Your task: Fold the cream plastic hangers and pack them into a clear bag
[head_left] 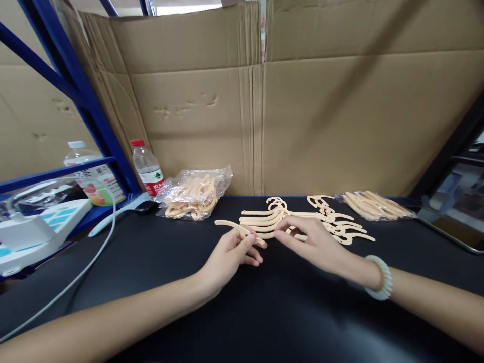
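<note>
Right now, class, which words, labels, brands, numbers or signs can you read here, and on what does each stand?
"农夫": on the red-capped bottle; the rest of its label is too small to read.
"果": on the white-capped bottle; its other characters are too blurred or covered.
No other text is legible.

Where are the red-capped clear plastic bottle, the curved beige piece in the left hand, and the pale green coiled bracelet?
Red-capped clear plastic bottle [146, 164]: head view, on its see-through body.
Held curved beige piece [233, 224]: head view, on its slender arm.
Pale green coiled bracelet [386, 278]: head view, on its outer side.
</note>
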Available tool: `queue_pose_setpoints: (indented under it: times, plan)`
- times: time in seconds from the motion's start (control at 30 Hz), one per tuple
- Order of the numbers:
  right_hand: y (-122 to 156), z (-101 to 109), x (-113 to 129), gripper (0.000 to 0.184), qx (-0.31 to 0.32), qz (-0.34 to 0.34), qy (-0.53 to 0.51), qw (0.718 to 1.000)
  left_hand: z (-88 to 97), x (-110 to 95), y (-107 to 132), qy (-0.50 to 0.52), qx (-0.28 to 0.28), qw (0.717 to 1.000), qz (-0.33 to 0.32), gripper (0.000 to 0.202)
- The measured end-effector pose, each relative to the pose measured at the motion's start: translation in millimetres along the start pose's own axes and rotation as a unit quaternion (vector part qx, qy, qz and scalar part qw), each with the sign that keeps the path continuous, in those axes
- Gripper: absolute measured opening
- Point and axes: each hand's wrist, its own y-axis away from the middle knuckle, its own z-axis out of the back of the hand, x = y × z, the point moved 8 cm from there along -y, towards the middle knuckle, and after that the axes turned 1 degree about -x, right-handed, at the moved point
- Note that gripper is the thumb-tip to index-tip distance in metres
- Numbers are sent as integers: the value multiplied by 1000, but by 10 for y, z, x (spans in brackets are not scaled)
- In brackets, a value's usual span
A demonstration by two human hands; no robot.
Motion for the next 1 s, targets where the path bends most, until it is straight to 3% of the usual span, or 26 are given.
queue_pose_setpoints:
  times: [0.1, 0.2, 0.43, 0.6, 0.87, 1.0]
  plan:
    - [28, 74, -166, 14, -6, 45, 222, 974, 136, 13, -56, -27, -10, 1000, -10, 40]
    - [85, 19, -437, 12, 23, 21, 301, 953, 196, 18, -95, -62, -18, 998, -26, 37]
    - [137, -77, -651, 10, 24, -29, 226, 974, 212, 11, -104, -59, -26, 997, -46, 39]
    - [136, 16, -716, 13, -3, -58, 173, 983, 279, 17, -83, -72, -59, 995, -25, 34]
    - [231, 195, -843, 8, -49, -110, 10, 993, 188, 10, -36, 5, -40, 999, -22, 31]
    - [257, 194, -851, 22, -54, -121, -22, 991, 150, 51, -47, 27, -17, 999, -19, 28]
